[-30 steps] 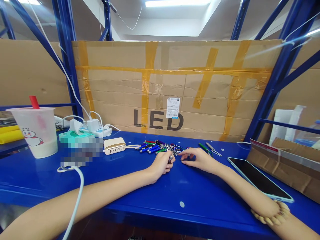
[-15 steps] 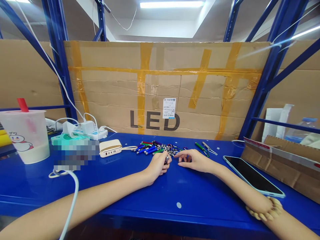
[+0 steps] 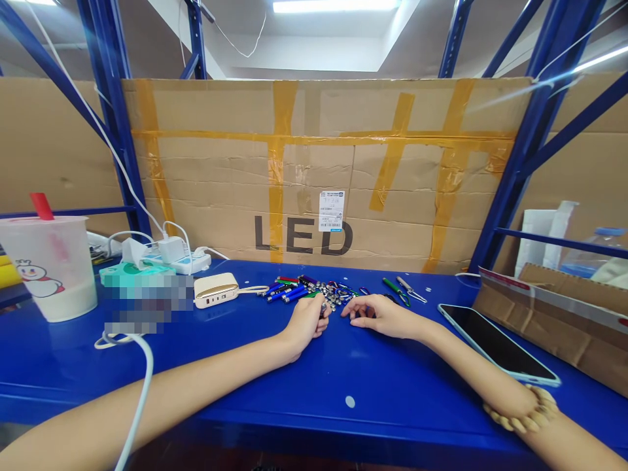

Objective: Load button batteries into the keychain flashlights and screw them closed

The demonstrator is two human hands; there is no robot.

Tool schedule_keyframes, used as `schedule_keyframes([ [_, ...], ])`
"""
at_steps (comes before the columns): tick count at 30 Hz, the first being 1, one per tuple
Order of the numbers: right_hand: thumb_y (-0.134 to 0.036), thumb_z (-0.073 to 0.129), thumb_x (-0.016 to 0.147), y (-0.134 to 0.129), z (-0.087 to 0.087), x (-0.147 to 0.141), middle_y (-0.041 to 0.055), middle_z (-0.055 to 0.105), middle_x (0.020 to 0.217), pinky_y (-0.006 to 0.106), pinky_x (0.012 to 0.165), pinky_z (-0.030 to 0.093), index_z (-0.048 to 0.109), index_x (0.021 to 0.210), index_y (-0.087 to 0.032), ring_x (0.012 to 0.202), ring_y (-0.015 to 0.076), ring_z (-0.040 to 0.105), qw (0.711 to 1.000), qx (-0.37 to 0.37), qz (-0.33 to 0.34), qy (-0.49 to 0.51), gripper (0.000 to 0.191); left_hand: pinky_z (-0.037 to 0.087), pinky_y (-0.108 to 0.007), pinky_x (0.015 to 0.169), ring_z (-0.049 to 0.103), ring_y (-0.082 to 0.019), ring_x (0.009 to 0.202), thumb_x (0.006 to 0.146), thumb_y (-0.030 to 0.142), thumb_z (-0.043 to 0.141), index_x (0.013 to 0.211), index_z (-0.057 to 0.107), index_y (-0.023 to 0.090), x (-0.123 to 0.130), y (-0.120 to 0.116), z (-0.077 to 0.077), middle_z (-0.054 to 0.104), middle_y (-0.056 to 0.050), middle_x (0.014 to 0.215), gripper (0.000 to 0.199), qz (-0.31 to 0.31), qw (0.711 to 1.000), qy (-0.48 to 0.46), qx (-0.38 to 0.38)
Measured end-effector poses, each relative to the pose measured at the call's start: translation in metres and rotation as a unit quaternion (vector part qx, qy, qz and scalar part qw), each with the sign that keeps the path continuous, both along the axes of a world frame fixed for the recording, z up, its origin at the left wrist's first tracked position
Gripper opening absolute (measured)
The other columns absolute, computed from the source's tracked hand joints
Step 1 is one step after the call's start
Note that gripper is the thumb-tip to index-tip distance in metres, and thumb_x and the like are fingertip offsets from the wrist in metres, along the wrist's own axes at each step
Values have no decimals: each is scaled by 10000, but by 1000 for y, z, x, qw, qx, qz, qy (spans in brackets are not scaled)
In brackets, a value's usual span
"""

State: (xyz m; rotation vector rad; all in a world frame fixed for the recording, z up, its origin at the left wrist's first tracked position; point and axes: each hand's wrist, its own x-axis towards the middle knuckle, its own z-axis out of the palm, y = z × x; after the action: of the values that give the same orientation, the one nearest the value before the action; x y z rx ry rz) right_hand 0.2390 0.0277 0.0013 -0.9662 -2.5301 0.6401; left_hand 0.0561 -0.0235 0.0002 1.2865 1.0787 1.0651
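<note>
My left hand [image 3: 307, 320] is closed, with a small dark and silvery metal piece [image 3: 323, 307] partly showing at the fingertips. Just behind it lies a pile of small coloured cylinders [image 3: 294, 293], mostly blue, with green, red and purple ones. Loose silvery metal parts [image 3: 334, 294] are heaped at the pile's right side. My right hand [image 3: 375, 314] is at the front right of these parts, fingers loosely curved and apart, with nothing visible in them. Beyond it lie a green cylinder [image 3: 393, 288] and a silver-grey one [image 3: 405, 284], each with a clip-like loop.
On the blue tabletop [image 3: 343, 366] a cream power bank [image 3: 216, 291] sits left of the pile. Farther left are a power strip [image 3: 191, 263], a white cable [image 3: 142, 392] and a drink cup [image 3: 53, 268]. A phone [image 3: 495, 340] and an open cardboard box [image 3: 549, 327] are at right.
My left hand has shifted slightly left, still closed on the small metal piece. My right hand stays almost in place, its fingers a little apart from the metal parts.
</note>
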Motion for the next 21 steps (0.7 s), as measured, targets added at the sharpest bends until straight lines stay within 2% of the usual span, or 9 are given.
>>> schedule_keyframes([
  [6, -286, 559, 770, -2, 3, -1, 39, 627, 766, 265, 624, 434, 641, 942, -154, 661, 130, 508, 1000, 18, -10, -8, 232, 202, -213, 448, 251, -73, 406, 827, 251, 259, 534, 366, 173, 0, -2, -1, 303, 56, 424, 322, 7, 1000, 8, 20],
  [12, -355, 604, 742, 3, -1, 2, 34, 658, 733, 257, 601, 429, 678, 791, -166, 627, 131, 524, 998, 53, -26, -17, 209, 250, -240, 521, 312, -111, 480, 789, 212, 264, 533, 353, 183, 0, 0, -1, 382, 25, 451, 272, 45, 997, 23, 52],
  [17, -402, 620, 730, 5, -2, 2, 25, 657, 722, 243, 585, 426, 675, 769, -176, 627, 130, 545, 997, 69, -27, -16, 236, 304, -239, 590, 379, -126, 568, 801, 304, 268, 607, 338, 193, -1, 5, -6, 440, 19, 580, 234, 88, 994, 15, 59],
  [21, -413, 627, 726, 5, -1, 2, 18, 652, 723, 242, 580, 426, 669, 754, -189, 624, 129, 547, 995, 89, -35, -22, 230, 328, -232, 654, 430, -134, 701, 757, 305, 385, 685, 403, 184, -3, 6, -9, 458, 14, 708, 142, 112, 992, 21, 61],
])
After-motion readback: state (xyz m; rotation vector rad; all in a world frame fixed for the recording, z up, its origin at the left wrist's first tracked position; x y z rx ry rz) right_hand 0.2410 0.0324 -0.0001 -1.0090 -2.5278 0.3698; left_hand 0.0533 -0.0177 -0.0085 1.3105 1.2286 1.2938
